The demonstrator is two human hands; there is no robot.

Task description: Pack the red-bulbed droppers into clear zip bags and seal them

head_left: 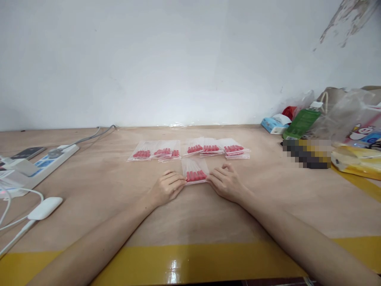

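Tabletop [119,198]: row of filled bags [190,150] beyond the fingers; left hand [166,190] and right hand [226,183] fingers press 1 more bag [195,173] flat between them.

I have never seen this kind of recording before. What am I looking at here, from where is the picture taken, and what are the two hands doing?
There is no machine here: a person works with bare hands, and a camera on the person's head looks forward and down. The left hand and the right hand touch the two ends of a small clear bag of red pieces that lies flat on the brown table. Behind it is a row of similar bags. At the left are a white power strip and a white adapter. At the right stand a green bottle and plastic bags.
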